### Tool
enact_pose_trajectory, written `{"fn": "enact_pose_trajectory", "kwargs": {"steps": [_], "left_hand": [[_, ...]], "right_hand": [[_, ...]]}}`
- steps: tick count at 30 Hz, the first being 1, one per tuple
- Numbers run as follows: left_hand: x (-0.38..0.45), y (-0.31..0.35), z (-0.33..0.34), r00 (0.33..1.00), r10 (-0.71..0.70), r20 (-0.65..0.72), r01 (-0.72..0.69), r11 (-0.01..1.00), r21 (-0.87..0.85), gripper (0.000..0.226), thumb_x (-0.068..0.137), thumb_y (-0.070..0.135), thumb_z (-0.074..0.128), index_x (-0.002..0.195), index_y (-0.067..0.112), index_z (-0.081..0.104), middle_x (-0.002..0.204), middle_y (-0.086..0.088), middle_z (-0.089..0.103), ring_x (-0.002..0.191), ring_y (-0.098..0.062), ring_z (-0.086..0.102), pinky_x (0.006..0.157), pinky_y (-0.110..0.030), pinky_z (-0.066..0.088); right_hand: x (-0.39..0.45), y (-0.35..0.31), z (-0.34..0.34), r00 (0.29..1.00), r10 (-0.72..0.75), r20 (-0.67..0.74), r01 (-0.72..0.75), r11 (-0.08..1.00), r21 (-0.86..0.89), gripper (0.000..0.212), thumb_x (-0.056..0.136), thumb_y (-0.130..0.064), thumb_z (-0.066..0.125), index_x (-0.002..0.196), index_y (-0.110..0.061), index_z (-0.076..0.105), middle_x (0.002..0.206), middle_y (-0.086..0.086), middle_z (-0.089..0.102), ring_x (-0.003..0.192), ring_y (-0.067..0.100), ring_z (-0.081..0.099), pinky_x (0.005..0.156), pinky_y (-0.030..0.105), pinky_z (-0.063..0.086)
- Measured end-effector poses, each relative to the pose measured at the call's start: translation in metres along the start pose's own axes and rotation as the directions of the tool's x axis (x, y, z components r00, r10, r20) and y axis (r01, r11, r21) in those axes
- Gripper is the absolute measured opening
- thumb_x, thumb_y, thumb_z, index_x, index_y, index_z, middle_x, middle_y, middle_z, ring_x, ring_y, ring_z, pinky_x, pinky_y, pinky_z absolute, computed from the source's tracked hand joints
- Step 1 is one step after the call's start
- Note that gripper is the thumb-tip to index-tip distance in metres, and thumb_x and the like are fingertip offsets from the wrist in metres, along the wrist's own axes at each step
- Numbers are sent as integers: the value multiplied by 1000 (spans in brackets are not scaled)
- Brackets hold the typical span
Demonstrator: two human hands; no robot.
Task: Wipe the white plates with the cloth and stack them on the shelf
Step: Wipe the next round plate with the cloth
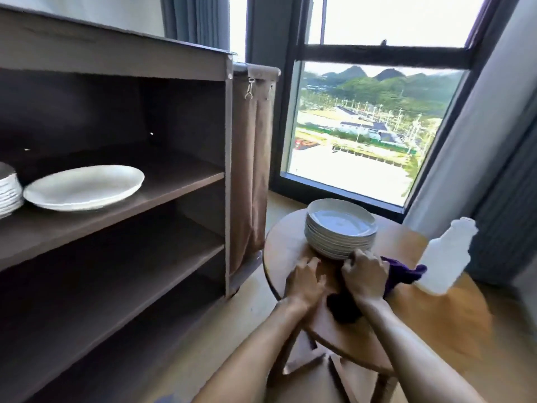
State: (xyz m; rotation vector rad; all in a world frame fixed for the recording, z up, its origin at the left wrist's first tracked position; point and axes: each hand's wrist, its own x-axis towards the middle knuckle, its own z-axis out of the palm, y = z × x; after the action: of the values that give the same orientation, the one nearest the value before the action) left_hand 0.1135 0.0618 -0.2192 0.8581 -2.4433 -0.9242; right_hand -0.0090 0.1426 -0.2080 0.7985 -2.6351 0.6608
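Observation:
A stack of several white plates (340, 228) stands on a small round wooden table (453, 318). My right hand (366, 274) grips a dark purple cloth (402, 274) just in front of the stack, knuckles close to its lowest plates. My left hand (305, 279) lies beside it with fingers stretched toward the stack's base, holding nothing. One white plate (84, 186) sits alone on the upper board of a dark brown shelf unit (174, 184). A second pile of white plates (8, 190) shows at the left frame edge on the same board.
A white plastic bottle (444, 257) stands on the table to the right of the cloth. A brown fabric bag (252, 158) hangs on the shelf unit's right side, close to the table. Lower shelf boards (122, 274) are bare. A large window (363, 126) is behind the table.

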Motion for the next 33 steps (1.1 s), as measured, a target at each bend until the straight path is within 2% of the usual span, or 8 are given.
{"fn": "enact_pose_trajectory", "kwargs": {"steps": [8, 16, 19, 23, 26, 29, 31, 33], "left_hand": [[44, 11, 50, 1000, -27, -9, 29, 950, 312, 41, 101, 26, 47, 140, 14, 54, 149, -18, 47, 140, -35, 39, 117, -44, 29], [47, 7, 62, 998, 16, -69, 12, 920, 392, 35, 97, 23, 49, 126, 10, 62, 137, -19, 56, 129, -37, 48, 106, -45, 38], [47, 6, 61, 996, 36, -79, -12, 957, 291, 31, 95, 22, 52, 117, 7, 67, 130, -21, 60, 123, -40, 53, 102, -46, 43], [42, 2, 51, 982, -35, -187, 34, 999, -11, 20, 87, 15, 58, 96, 13, 75, 100, -13, 75, 97, -35, 68, 82, -36, 51], [37, 2, 41, 946, -167, -279, 112, 973, -202, 23, 91, 14, 60, 113, 13, 69, 107, -13, 75, 104, -37, 66, 87, -36, 47], [39, 5, 38, 916, -250, -314, 153, 941, -303, 57, 92, 28, 68, 143, 11, 47, 126, -20, 66, 119, -40, 61, 96, -42, 45], [43, 6, 37, 942, -151, -300, 88, 973, -212, 95, 86, 45, 76, 160, 21, 24, 154, -20, 42, 139, -36, 45, 106, -45, 42], [54, 5, 33, 955, -23, -294, -3, 996, -86, 118, 77, 57, 81, 164, 30, 7, 168, -20, 10, 153, -34, 21, 114, -49, 35]], "right_hand": [[-10, 54, 18, 971, 211, -114, -199, 974, 104, 56, 89, -50, 36, 99, -7, 71, 107, 22, 62, 106, 41, 54, 95, 53, 41], [-2, 31, 27, 962, 270, -34, -271, 959, -77, 40, 90, -38, 52, 112, -7, 66, 126, 24, 56, 119, 39, 45, 106, 55, 30], [-4, 33, 29, 956, 286, -65, -288, 957, -24, 42, 90, -39, 52, 114, -7, 65, 131, 25, 54, 124, 40, 44, 108, 56, 29], [-6, 39, 25, 967, 253, -13, -254, 966, -44, 50, 89, -46, 49, 120, -9, 63, 129, 22, 57, 122, 39, 46, 102, 53, 34], [-2, 39, 18, 982, 177, 68, -166, 976, -141, 56, 88, -52, 52, 125, -11, 59, 127, 20, 58, 121, 38, 47, 96, 52, 37], [1, 38, 14, 987, 138, 87, -118, 972, -202, 57, 89, -52, 52, 129, -11, 53, 127, 19, 56, 119, 37, 48, 94, 51, 38], [1, 36, 16, 985, 155, 79, -137, 970, -203, 61, 89, -53, 49, 134, -12, 49, 127, 21, 54, 119, 37, 47, 94, 51, 38], [0, 35, 18, 979, 187, 77, -170, 967, -190, 64, 90, -54, 47, 140, -14, 45, 129, 22, 52, 120, 38, 44, 95, 52, 37]]}}
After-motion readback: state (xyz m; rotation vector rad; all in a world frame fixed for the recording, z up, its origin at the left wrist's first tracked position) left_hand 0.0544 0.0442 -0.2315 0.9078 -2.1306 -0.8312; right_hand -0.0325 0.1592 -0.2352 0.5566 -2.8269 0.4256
